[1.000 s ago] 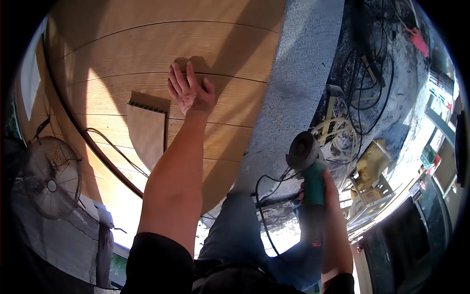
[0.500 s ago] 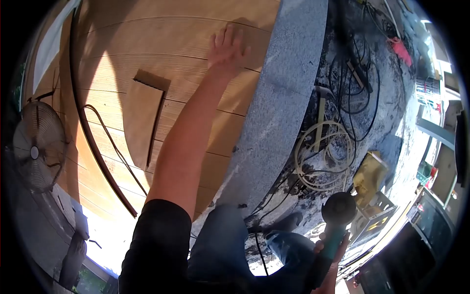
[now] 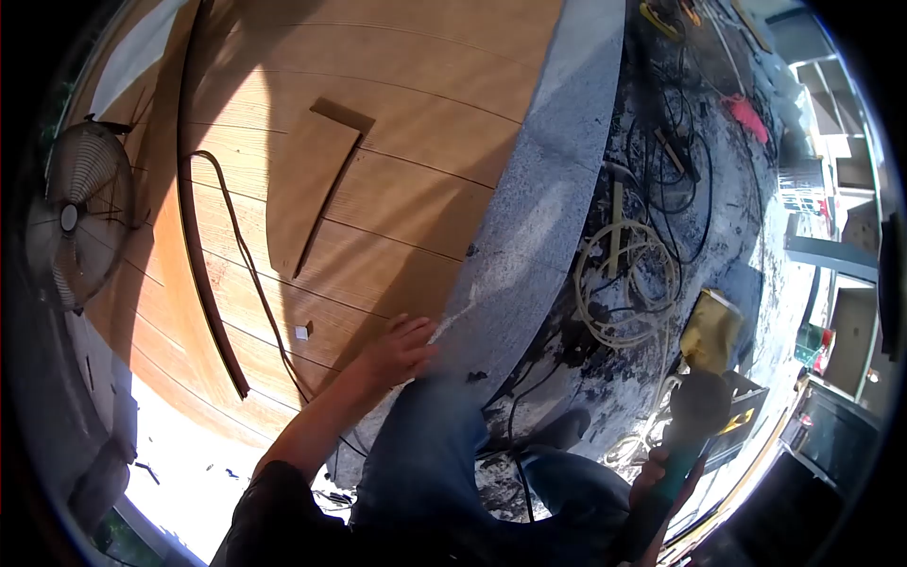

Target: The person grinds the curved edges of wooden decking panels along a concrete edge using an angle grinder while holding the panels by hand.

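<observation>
My left hand rests near the lower edge of the brown wood-grain boards, beside the grey border strip. Its fingers are stretched out, and nothing shows in them. Low on the right, my right hand is wrapped round the teal body of an angle grinder, whose dark round head points upward. A cut piece of board lies loose on the planks, up and to the left of my left hand.
A round fan stands at far left, near a long curved trim strip. Black cable crosses the boards by a small white block. On the right lie a coiled pale hose, tangled black cables and a yellowish container.
My left hand has drawn back from the upper boards toward my knee. The grinder in my right hand has shifted slightly right and down. The view has moved too.
</observation>
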Tool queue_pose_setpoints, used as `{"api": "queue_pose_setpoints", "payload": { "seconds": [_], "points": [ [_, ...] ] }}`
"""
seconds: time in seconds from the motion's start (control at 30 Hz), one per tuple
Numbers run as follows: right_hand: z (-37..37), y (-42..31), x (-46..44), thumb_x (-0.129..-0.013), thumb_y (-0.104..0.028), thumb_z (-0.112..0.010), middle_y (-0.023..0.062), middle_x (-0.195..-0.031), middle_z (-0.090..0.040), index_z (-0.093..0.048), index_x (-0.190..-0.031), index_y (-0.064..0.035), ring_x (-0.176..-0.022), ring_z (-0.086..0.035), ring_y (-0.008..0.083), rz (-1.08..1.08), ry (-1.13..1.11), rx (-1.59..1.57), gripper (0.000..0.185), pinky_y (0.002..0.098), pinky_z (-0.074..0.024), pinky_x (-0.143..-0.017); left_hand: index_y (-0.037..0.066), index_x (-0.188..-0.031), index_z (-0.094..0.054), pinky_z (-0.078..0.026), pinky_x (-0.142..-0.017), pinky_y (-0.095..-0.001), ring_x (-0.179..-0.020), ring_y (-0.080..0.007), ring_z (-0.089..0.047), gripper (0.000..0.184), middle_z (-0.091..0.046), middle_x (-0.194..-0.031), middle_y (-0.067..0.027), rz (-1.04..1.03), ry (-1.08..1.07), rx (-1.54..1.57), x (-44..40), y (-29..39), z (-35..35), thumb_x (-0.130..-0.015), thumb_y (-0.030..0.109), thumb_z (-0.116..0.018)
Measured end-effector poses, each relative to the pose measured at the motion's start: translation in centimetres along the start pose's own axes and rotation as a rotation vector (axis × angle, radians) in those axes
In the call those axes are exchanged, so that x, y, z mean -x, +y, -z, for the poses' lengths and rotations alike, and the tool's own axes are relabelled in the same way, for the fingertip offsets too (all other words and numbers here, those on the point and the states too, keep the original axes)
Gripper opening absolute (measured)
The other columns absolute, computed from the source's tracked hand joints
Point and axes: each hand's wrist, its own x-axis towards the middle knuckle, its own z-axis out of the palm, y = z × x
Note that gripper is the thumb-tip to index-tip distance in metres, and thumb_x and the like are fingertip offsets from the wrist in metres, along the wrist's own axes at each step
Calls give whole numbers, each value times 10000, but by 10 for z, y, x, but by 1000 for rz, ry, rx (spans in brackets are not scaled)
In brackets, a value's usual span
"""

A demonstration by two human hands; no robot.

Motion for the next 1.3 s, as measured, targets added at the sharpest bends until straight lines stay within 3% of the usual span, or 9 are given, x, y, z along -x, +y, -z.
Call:
{"api": "queue_pose_setpoints", "payload": {
  "seconds": [0.07, 0.13, 0.17, 0.43, 0.57, 0.67, 0.97, 1.3],
  "points": [
    [-1, 16, 15, -1013, -727, -473, 139, -1161, -612, -405, -1567, -125, -896, -617, 237, 45, -53, 42, 821, 401, -558, -789, 106, -1284, -710, -333, -1207, -564, -1438, -328, -516, 389, -582, -1514, -134, 299, 232, -128, 67, -13, 17, -920, 242, -692],
    [9, 28, 29, -1012, -727, -476, 137, -1145, -617, -436, -1530, -113, -898, -622, 236, 50, -102, 22, 805, 403, -560, -788, 56, -1375, -651, -316, -1224, -569, -1492, -342, -450, 480, -511, -1589, -154, 645, 334, -348, 112, -30, 27, -929, 233, -669],
    [18, 28, 37, -1014, -727, -473, 140, -1152, -620, -450, -1512, -104, -899, -620, 237, 47, -126, 61, 799, 403, -558, -789, 51, -1432, -607, -291, -1253, -561, -1525, -350, -401, 532, -473, -1617, -164, 662, 392, -369, 129, -39, 25, -935, 239, -652],
    [26, 69, 71, -1018, -749, -441, 165, -1182, -625, -490, -1458, -72, -897, -606, 256, 40, -250, 151, 809, 404, -551, -774, 102, -1464, -588, -304, -1268, -535, -1491, -360, -448, 557, -501, -1595, -165, 544, 481, -415, 155, -39, 19, -914, 189, -594],
    [22, 92, 92, -1019, -761, -405, 148, -1132, -651, -537, -1404, -63, -833, -626, 240, 119, -89, 271, 807, 377, -554, -712, 93, -1431, -614, -330, -1256, -520, -1473, -348, -474, 536, -530, -1572, -151, 501, 510, -428, 156, -35, 20, -897, 138, -585],
    [36, 93, 98, -1012, -775, -394, 172, -1138, -671, -552, -1386, -19, -824, -675, 275, 90, -22, 293, 858, 424, -604, -697, 93, -1446, -600, -302, -1267, -523, -1496, -343, -439, 543, -504, -1592, -145, 479, 481, -424, 149, -27, 18, -905, 110, -563],
    [50, 93, 100, -1034, -747, -373, 179, -1118, -691, -548, -1394, -16, -839, -704, 302, 61, -35, 378, 834, 455, -600, -721, 125, -1505, -534, -265, -1280, -535, -1516, -365, -392, 601, -455, -1625, -135, 540, 466, -436, 158, -44, 3, -904, 114, -555],
    [61, 97, 102, -1034, -729, -409, 164, -1080, -722, -561, -1383, -23, -789, -738, 293, 85, 82, 516, 802, 457, -657, -680, 140, -1456, -562, -337, -1247, -524, -1481, -355, -452, 549, -508, -1581, -141, 463, 553, -432, 158, -47, 4, -908, 111, -576]
  ]
}}
